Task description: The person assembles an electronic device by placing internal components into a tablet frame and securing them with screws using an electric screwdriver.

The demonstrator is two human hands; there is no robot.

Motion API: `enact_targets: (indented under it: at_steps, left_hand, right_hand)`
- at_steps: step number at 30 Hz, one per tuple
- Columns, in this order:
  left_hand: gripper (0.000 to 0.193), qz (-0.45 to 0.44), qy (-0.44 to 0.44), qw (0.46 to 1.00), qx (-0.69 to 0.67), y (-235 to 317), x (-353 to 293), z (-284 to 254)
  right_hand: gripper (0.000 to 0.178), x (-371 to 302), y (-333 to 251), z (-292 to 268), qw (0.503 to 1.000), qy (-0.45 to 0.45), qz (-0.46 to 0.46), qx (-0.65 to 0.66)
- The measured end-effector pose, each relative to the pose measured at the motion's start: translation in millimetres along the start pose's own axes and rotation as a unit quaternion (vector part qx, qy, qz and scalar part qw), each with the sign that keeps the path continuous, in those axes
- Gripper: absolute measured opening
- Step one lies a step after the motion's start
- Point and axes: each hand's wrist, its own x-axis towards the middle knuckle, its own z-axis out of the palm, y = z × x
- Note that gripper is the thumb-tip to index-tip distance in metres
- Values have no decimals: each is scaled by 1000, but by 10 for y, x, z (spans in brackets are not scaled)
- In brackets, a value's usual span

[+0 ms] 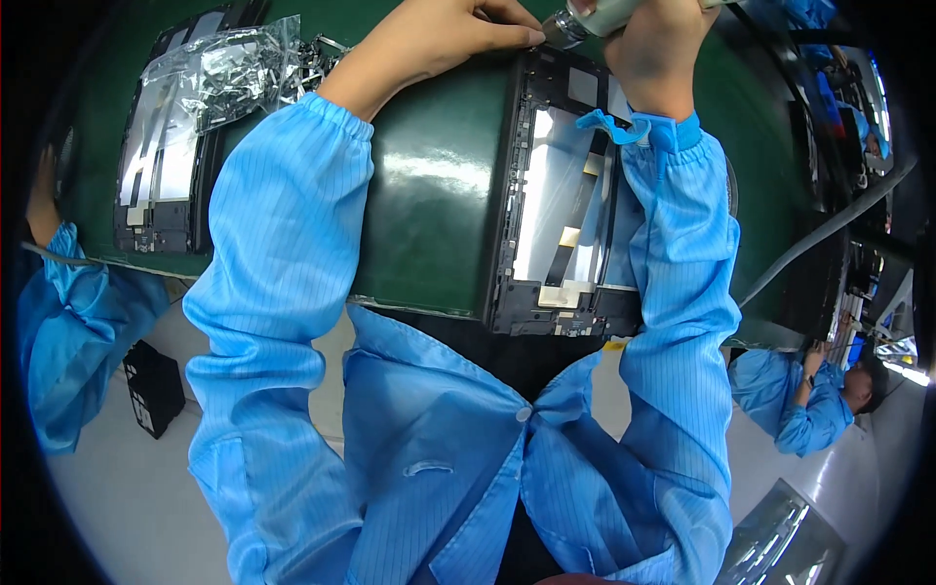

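Note:
At the top of the head view, my right hand [665, 58] is wrapped round a pale electric screwdriver [609, 14] with a metal nose. The nose points left over the far end of an opened tablet-like device [556, 210]. My left hand [444, 34] is closed, thumb and fingertips brought together right beside the screwdriver's nose; whatever they pinch is too small to make out. The device has a black frame, silvery panels and dark ribbon cables, and lies lengthwise in front of me, its right side partly covered by my right sleeve. A blue strap [673, 136] circles my right wrist.
Beyond my left arm, a clear plastic bag [244, 78] of small metal parts lies on another similar device [161, 175]. The green table [429, 234] carries both devices. A grey cable [829, 229] runs at the right. Other people in blue sit at both sides.

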Motion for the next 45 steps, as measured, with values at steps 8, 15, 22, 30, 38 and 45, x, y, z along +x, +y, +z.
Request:
enact_targets:
  at_steps: [8, 15, 22, 30, 38, 45]
  left_hand:
    - [20, 77, 7, 995, 62, 16, -21, -26]
    - [21, 61, 5, 996, 70, 57, -37, -23]
    - [21, 73, 2, 995, 62, -2, -33, -26]
    - [20, 65, 4, 995, 70, -21, -20, -41]
    - [20, 66, 3, 996, 60, -46, -11, 5]
    - [26, 130, 238, 923, 275, -148, -222, 120]
  right_hand:
    - [18, -12, 38, -3, 1000, 0, 3, -25]
    - [16, -34, -11, 62, 999, 18, -2, -46]
    - [15, -29, 55, 34, 999, 9, -5, -32]
    - [12, 7, 105, 36, 999, -24, -22, -29]
    - [6, 15, 116, 23, 999, -25, -29, -23]
    - [12, 13, 116, 23, 997, -36, 4, -74]
